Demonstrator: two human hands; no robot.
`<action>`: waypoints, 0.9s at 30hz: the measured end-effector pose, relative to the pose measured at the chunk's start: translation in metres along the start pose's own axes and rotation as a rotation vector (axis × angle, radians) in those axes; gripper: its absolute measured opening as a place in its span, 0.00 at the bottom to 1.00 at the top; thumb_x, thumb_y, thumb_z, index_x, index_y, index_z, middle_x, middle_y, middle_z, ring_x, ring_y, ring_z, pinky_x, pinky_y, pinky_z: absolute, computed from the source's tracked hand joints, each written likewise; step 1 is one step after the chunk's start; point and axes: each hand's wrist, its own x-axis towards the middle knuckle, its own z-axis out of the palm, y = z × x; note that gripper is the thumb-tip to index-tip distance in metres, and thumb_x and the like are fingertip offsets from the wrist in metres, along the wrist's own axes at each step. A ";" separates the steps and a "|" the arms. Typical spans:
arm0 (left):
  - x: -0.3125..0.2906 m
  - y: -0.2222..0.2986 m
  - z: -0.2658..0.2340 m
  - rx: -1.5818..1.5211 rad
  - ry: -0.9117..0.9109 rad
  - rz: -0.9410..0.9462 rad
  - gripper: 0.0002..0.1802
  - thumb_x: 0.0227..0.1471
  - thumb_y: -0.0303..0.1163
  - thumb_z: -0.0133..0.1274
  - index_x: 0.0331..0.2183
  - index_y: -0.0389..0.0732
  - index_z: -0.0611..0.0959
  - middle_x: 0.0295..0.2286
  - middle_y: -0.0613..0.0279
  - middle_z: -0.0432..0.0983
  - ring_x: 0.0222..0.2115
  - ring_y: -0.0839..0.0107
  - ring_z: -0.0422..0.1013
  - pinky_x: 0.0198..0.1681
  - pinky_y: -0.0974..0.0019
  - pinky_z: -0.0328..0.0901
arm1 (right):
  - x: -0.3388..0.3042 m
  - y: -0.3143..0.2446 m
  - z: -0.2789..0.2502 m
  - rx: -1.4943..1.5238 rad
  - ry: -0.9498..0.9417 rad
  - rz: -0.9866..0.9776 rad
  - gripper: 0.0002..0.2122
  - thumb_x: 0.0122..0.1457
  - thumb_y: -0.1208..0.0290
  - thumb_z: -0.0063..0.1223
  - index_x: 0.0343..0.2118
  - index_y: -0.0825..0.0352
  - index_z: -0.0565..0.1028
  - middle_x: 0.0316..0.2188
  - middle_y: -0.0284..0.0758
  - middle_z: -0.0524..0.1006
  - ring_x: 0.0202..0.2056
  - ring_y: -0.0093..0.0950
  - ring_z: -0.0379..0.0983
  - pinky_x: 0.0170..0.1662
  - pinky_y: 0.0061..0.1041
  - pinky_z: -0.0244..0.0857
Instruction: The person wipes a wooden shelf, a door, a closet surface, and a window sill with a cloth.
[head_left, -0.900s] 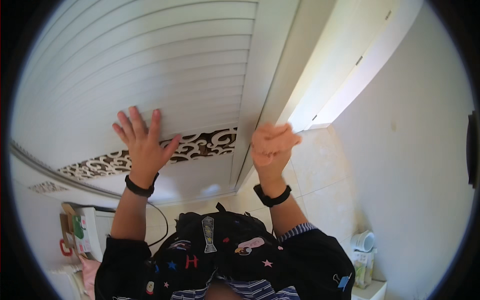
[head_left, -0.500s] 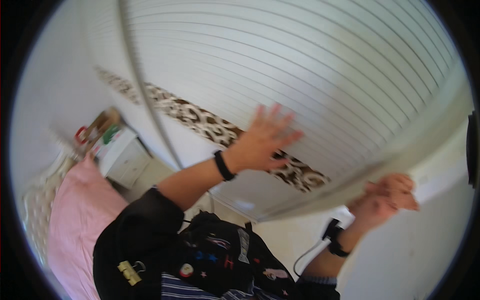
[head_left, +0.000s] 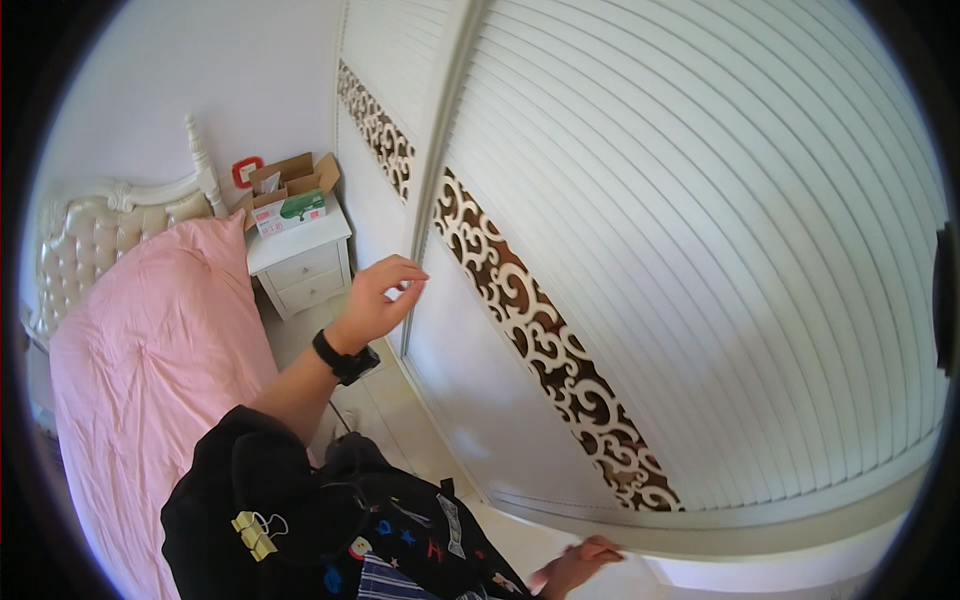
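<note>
My left hand (head_left: 376, 302), a black band at its wrist, is raised by the upright frame (head_left: 428, 190) between two white sliding doors. Its fingers curl round toward the thumb, with nothing visible between them. Whether the fingertips touch the door is not clear. Low in the picture, my right hand (head_left: 580, 565) is near the lower edge of the slatted wardrobe door (head_left: 650, 200). Its fingers are drawn together and small in view; what they hold, if anything, cannot be made out. A brown band with pale scrollwork (head_left: 540, 335) crosses the door.
A bed with pink bedding (head_left: 160, 330) and a tufted headboard (head_left: 105, 240) stands at left. Beyond it, a white nightstand (head_left: 300, 262) carries an open cardboard box (head_left: 300, 175) and a green-and-white carton (head_left: 292, 212). Pale floor tiles (head_left: 390, 410) run along the wardrobe.
My left hand has moved left from the door, its spread fingers now curled. My right hand, which held a pinkish-brown cloth-like thing, has moved down and left. The view has turned left.
</note>
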 end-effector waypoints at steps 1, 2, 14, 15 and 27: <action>-0.010 -0.011 -0.018 0.027 0.044 -0.096 0.06 0.54 0.22 0.60 0.36 0.38 0.86 0.35 0.57 0.82 0.32 0.64 0.78 0.33 0.67 0.72 | -0.016 -0.027 -0.001 0.364 -0.405 0.410 0.26 0.58 0.74 0.43 0.61 0.73 0.63 0.54 0.38 0.70 0.55 0.27 0.69 0.55 0.27 0.68; -0.006 -0.015 -0.027 -0.002 0.059 -0.094 0.06 0.54 0.22 0.60 0.36 0.38 0.86 0.35 0.57 0.82 0.32 0.64 0.78 0.33 0.67 0.72 | -0.040 0.013 0.016 0.201 -0.377 -0.141 0.21 0.55 0.79 0.45 0.54 0.66 0.71 0.45 0.31 0.73 0.41 0.21 0.74 0.35 0.22 0.71; -0.037 -0.097 -0.229 0.219 0.229 -0.093 0.06 0.52 0.21 0.60 0.35 0.38 0.85 0.32 0.56 0.80 0.29 0.63 0.76 0.28 0.67 0.68 | 0.086 -0.607 0.260 1.113 -0.886 -0.873 0.13 0.73 0.73 0.41 0.30 0.73 0.69 0.26 0.44 0.73 0.27 0.35 0.71 0.28 0.36 0.67; -0.041 -0.101 -0.256 0.268 0.254 -0.104 0.06 0.53 0.20 0.60 0.35 0.37 0.85 0.31 0.57 0.80 0.29 0.65 0.75 0.29 0.68 0.68 | 0.100 -0.659 0.269 1.343 -0.898 -0.968 0.12 0.73 0.73 0.43 0.29 0.71 0.69 0.26 0.43 0.71 0.26 0.37 0.71 0.28 0.38 0.69; -0.092 -0.192 -0.442 0.459 0.503 -0.384 0.03 0.57 0.20 0.54 0.34 0.34 0.82 0.30 0.60 0.76 0.29 0.72 0.70 0.32 0.71 0.62 | 0.093 -0.827 0.525 -0.018 0.427 -1.460 0.15 0.49 0.71 0.63 0.42 0.60 0.78 0.44 0.37 0.75 0.52 0.47 0.71 0.57 0.44 0.66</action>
